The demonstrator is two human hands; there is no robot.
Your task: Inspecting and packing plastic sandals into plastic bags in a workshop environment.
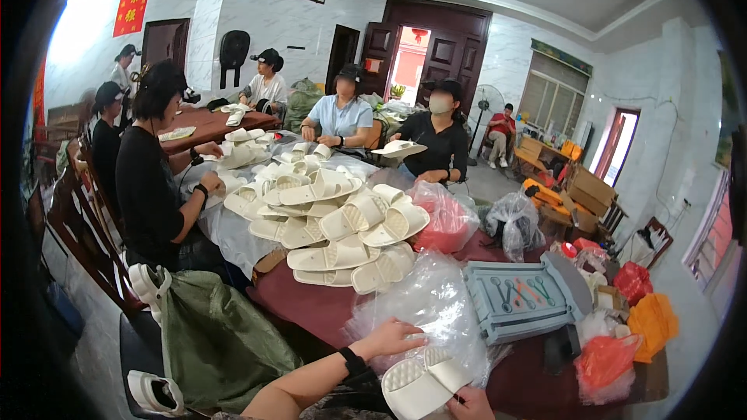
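Note:
My right hand [471, 404] grips cream slide slippers [411, 390] near the table's front edge. They look like a pair laid close together, soles textured. Beside them, my left hand [391, 337] rests with its fingers stretched out over a stack of clear plastic bags [436, 295]. Whether its fingertips have hold of a bag's edge is hard to make out. Beyond the bags rises a large heap of matching cream slippers [338, 218].
Right of the bags sits a grey-blue plastic stool [517, 295]. Pink packing [443, 222] in clear plastic lies behind it. A green sack [218, 342] with slippers stands at left. Orange and red bags [611, 358] crowd the right end. Several people work around the dark red table [311, 303].

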